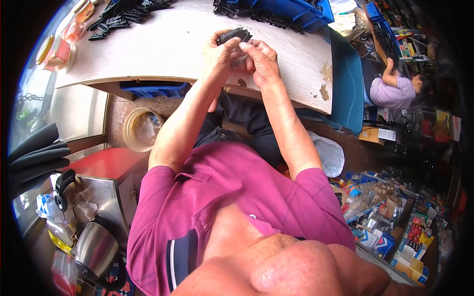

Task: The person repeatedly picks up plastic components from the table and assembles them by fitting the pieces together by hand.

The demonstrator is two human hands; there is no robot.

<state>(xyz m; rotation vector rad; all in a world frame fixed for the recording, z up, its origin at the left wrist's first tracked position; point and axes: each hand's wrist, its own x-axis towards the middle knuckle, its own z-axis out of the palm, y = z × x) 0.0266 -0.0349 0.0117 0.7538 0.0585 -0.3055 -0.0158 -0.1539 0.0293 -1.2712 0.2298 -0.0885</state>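
My left hand (217, 52) grips a small black ridged plastic part (236, 35) above the white tabletop (163, 49). The thumb presses its near side and the fingers curl behind it. Close against it on the right, my right hand (264, 61) has its thumb and forefinger pinched together. Whatever lies between those fingertips is too small to make out. Several similar black parts (131, 16) lie in a loose pile at the table's far left. More black parts (256, 15) lie along the front of a blue plastic bin (308, 17) at the far right.
Lidded jars (53, 52) stand at the table's left edge. A teal chair (345, 79) adjoins its right end. Below are a blue crate (155, 89) and a round bucket (136, 130). Another person (395, 91) is at the far right. A steel kettle (97, 249) sits at lower left.
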